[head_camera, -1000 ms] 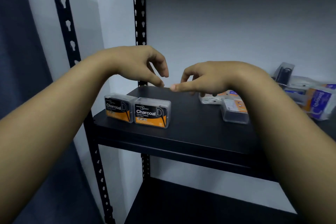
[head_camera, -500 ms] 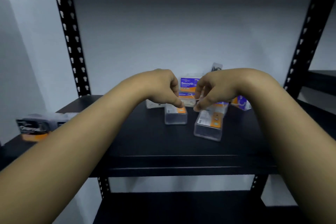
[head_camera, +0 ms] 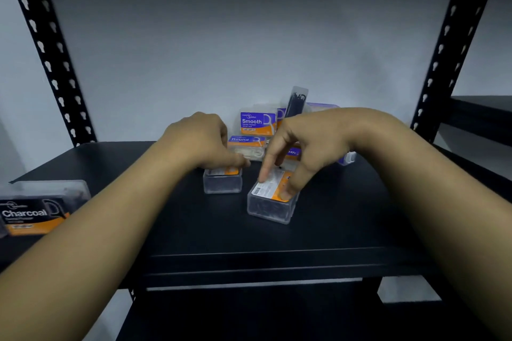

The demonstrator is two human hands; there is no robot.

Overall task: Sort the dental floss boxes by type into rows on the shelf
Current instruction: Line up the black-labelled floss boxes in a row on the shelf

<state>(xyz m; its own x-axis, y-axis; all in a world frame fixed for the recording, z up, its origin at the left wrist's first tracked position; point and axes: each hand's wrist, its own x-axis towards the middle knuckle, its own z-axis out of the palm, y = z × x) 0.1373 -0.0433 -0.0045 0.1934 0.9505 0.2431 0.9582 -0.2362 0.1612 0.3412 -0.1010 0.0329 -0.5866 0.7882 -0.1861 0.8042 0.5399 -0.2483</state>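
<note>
Two clear boxes of dark floss picks lie label-up in the middle of the black shelf (head_camera: pixel 346 230). My left hand (head_camera: pixel 199 141) curls down over the back of the left box (head_camera: pixel 221 184). The forefinger and thumb of my right hand (head_camera: pixel 310 141) pinch the top of the right box (head_camera: pixel 270 206), which sits at an angle. Behind the hands is a loose pile: a purple Smooth box (head_camera: pixel 257 122), a Round box (head_camera: pixel 246 144), an upright dark pack (head_camera: pixel 296 101) and a partly hidden purple box (head_camera: pixel 346 158). A Charcoal box (head_camera: pixel 30 214) stands at the far left.
Black perforated uprights rise at the left (head_camera: pixel 52 63) and right (head_camera: pixel 448 50) of the shelf, with a grey wall behind. A lower shelf (head_camera: pixel 249 318) shows below the front edge. Another dark shelf (head_camera: pixel 482 116) juts in at the far right.
The view has swung right from the Charcoal row to the pile. Both hands have come down from mid-air onto the two clear boxes.
</note>
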